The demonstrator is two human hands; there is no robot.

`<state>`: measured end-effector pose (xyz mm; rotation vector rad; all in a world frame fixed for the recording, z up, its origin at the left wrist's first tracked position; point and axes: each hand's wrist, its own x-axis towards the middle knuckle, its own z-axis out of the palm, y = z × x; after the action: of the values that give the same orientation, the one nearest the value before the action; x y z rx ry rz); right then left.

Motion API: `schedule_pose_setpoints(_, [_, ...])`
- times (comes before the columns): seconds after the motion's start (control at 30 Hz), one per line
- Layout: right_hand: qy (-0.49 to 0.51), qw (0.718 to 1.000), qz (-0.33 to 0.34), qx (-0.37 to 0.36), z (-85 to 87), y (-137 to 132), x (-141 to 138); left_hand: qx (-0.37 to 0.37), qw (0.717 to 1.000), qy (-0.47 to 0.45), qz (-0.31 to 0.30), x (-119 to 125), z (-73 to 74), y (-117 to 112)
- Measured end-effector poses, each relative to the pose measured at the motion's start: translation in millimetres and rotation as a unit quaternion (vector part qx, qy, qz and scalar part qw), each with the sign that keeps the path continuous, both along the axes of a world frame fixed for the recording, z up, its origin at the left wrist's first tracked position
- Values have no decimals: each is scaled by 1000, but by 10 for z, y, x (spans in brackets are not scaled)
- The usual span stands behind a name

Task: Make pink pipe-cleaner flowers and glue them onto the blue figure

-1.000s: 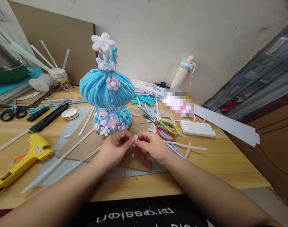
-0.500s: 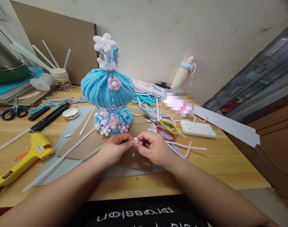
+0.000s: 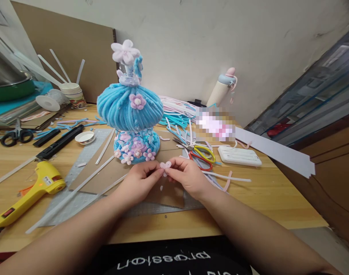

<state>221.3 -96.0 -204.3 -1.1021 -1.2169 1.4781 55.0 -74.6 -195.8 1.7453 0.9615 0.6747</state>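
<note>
Pinched between both hands is a small pale pink pipe-cleaner flower [image 3: 165,166] with several rounded petals. My left hand [image 3: 144,176] grips its left side between thumb and forefinger. On its right side, the thumb and forefinger of my right hand [image 3: 187,176] are closed on it too. Just beyond my hands stands a fuzzy blue pipe-cleaner lamp [image 3: 128,109], with pink flowers around its base and a large pale flower on top. Beneath my hands lies a brown cardboard sheet [image 3: 170,195] on a grey cutting mat [image 3: 64,204].
A yellow glue gun [image 3: 45,179], clear glue sticks [image 3: 73,193] and a black utility knife [image 3: 61,141] lie left. Scissors with red and yellow handles [image 3: 201,154], a white power bank [image 3: 239,156] and loose pipe cleaners [image 3: 180,120] lie right. A cream bottle [image 3: 220,89] stands behind.
The small flower has turned between my fingers, so more of its petals show now. Both hands stay in nearly the same place.
</note>
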Motion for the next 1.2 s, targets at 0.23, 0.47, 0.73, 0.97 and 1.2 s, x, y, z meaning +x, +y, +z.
schedule_pose_setpoints(0.23, [-77,994,-25,75,-24,4,0,-178,975,-133,-1,47,-94,29])
schedule_pose_setpoints(0.47, [10,999,27,-19,-8,15,9,-143,973,-179,21,52,-59,53])
schedule_pose_setpoints(0.73, [49,998,27,-39,13,29,44,-158,961,-222,43,65,-36,68])
schedule_pose_setpoints(0.97, [95,995,-15,-1,-10,33,20,-148,963,-219,58,57,-64,67])
schedule_pose_setpoints(1.2, [-9,1000,14,-21,9,23,54,-110,981,-157,29,54,-35,49])
